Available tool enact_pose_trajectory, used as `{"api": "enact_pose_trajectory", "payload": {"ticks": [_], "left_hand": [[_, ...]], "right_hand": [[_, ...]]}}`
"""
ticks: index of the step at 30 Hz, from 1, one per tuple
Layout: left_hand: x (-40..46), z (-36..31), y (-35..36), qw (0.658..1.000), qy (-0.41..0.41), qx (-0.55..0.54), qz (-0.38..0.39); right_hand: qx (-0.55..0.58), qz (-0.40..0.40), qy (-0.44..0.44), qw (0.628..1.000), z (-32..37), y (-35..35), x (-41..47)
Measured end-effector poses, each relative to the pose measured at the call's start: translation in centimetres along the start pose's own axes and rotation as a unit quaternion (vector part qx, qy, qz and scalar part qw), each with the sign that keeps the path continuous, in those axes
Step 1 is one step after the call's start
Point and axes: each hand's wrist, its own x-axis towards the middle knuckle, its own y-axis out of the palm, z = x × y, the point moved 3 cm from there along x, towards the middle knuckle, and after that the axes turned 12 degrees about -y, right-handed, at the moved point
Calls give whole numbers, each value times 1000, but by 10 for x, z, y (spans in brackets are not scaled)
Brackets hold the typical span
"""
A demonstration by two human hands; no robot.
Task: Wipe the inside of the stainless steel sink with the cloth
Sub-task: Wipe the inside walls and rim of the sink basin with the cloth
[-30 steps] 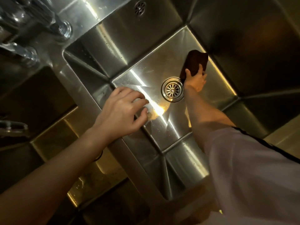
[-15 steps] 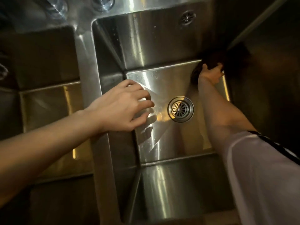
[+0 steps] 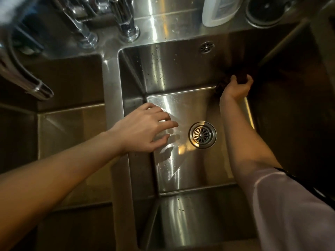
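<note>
Nothing here can be read; the bottle at the far right has a label, too blurred to make out.

Our left arm: bare, no sleeve.
Our right sleeve: pale, loose, with dark trim at the edge.

I'm looking down into a kitchen: a double steel sink lies under my hands, a drain strainer between them, chrome taps beyond my left hand, and a soap bottle on the ledge past my right hand.
</note>
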Motion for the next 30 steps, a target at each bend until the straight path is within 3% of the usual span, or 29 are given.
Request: {"api": "enact_pose_trajectory", "payload": {"ticks": [6, 18, 30], "left_hand": [[-1, -1, 0, 1000, -19, -7, 13], [-1, -2, 0, 999, -12, -25, 26], [2, -1, 2, 1000, 16, -14, 18]], "right_hand": [[47, -96, 2, 994, 39, -17, 13], [113, -131, -161, 972, 85, -44, 20], [-10, 5, 4, 1000, -47, 13, 23]]}}
